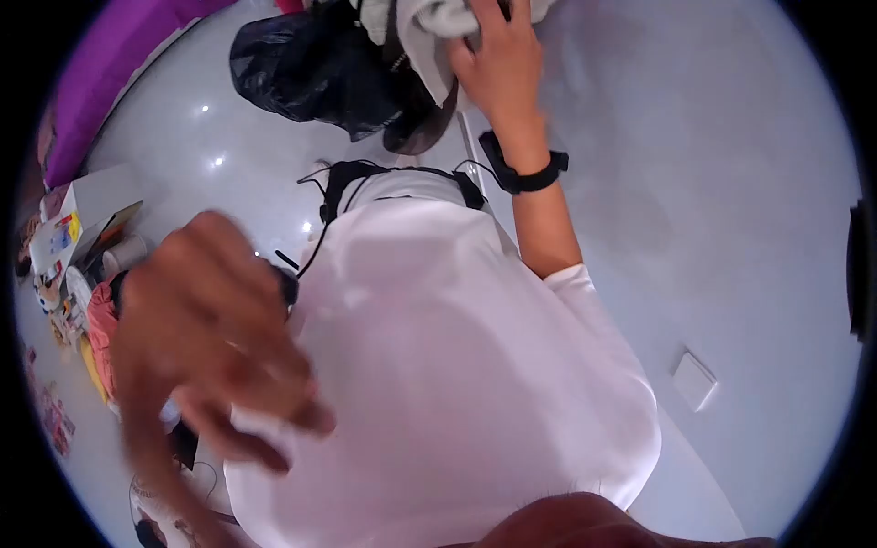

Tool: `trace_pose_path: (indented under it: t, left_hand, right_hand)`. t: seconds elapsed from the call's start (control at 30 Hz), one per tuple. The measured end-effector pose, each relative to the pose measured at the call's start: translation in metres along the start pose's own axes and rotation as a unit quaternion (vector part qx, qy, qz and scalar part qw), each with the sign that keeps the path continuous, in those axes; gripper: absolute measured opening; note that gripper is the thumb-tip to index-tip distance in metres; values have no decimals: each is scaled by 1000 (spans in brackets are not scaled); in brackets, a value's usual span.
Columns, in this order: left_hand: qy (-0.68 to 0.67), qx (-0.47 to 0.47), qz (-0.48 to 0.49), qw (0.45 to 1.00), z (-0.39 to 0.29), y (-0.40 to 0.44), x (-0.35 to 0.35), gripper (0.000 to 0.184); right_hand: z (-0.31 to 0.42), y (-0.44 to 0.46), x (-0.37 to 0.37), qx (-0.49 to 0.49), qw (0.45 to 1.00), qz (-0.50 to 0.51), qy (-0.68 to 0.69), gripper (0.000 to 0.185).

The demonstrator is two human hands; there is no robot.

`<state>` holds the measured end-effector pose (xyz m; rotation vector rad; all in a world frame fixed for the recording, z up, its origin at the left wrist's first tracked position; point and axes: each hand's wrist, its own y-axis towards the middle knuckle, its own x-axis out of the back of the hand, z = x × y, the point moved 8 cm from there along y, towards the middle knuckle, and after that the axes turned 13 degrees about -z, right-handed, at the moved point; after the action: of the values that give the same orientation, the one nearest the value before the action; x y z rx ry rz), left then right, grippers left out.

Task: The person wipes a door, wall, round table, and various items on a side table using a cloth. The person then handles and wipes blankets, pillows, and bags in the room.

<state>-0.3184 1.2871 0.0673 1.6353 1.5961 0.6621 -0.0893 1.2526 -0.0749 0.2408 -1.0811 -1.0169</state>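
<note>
At the top, my right hand [501, 68] grips a thick white-grey cloth [425, 46], with the fingertips partly out of frame. Its wrist wears a black strap [525, 169]. A crumpled black plastic bag [306, 68] lies against the cloth on its left. My left hand [215, 338] is raised close to the camera in front of my white shirt [429, 365], blurred by motion. Its fingers are bent and stand apart from the thumb, and nothing shows between them.
A purple covered surface [119, 68] curves along the upper left. Boxes [91, 205], a pink cloth [102, 329] and other clutter sit on the left, partly behind my left hand. A white wall switch [696, 379] is on the right. Black cables [320, 233] hang near my waist.
</note>
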Motion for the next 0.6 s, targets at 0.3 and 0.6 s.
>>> trace_pose_path:
  t: [0.3,0.6]
  left_hand:
    - [418,337,-219,815,131,-55,97,25]
    - [499,310,-275,761,183,-54,101,27]
  right_hand:
    - [-41,-37,-18,12,1000,25,3,42]
    - [-41,-36,-8,-34,996,-46,68,35]
